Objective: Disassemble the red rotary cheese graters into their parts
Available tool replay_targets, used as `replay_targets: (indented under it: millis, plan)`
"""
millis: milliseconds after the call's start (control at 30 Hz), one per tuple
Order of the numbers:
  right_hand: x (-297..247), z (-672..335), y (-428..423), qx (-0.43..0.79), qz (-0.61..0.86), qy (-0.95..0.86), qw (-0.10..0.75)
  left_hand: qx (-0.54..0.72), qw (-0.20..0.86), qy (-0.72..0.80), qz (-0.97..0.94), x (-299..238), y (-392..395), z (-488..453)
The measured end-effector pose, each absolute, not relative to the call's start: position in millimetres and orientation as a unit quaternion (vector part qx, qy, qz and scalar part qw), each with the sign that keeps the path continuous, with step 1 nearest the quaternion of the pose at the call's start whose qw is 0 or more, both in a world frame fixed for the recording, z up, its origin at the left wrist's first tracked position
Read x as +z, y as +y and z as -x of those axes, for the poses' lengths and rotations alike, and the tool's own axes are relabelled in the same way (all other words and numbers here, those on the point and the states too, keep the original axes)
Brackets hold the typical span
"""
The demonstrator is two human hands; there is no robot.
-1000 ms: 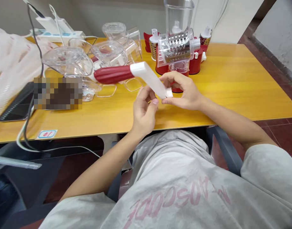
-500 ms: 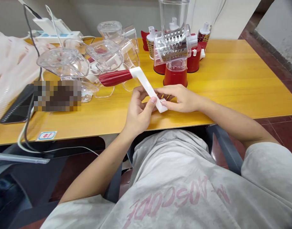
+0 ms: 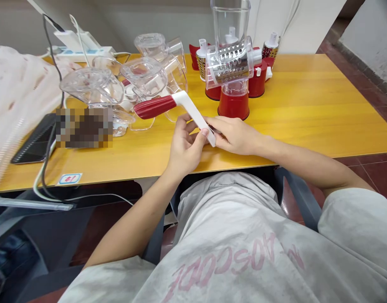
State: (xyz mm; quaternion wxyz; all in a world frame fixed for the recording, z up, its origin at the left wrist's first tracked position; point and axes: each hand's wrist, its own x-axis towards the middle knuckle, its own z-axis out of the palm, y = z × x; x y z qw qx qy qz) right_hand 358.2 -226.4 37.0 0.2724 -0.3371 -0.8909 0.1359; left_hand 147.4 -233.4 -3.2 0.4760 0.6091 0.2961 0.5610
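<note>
Crank handle [image 3: 180,106] pinched between left hand [image 3: 183,147] and right hand [image 3: 236,136].

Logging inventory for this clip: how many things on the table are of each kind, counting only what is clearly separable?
Crank handle, red grip with white arm, held by left hand and right hand: 1
Assembled drum grater on red base: 1
Spare metal drums behind it: 2
Clear plastic hoppers: at least 3
Black phone: 1
Total: 8 or more
</note>
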Motion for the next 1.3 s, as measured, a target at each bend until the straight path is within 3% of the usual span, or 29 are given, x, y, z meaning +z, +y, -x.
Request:
replay_targets:
  millis: [167,300,433,600,833,1300]
  plan:
    - [45.4,-379.4,-213.9,0.230,0.255,-0.864,0.370,0.576,0.516,0.315,-0.550,9.4,-238.4,-142.2]
    - [46.8,-377.1,-214.6,0.154,0.185,-0.859,0.452,0.553,0.577,0.307,-0.517,16.9,-241.2,-139.2]
    - [44.4,-361.9,-226.2,0.056,0.121,-0.904,0.406,0.502,0.622,0.333,-0.500,21.7,-245.5,-141.0]
    - [43.7,-357.2,-233.8,0.039,0.184,-0.942,0.279,0.441,0.673,0.347,-0.481,27.2,-247.9,-145.1]
    - [41.8,-357.5,-231.6,0.060,0.146,-0.931,0.328,0.424,0.682,0.346,-0.486,29.9,-244.3,-148.4]
    - [36.4,-349.6,-231.4,-0.007,0.126,-0.938,0.322,0.432,0.619,0.350,-0.555,18.3,-239.3,-149.1]
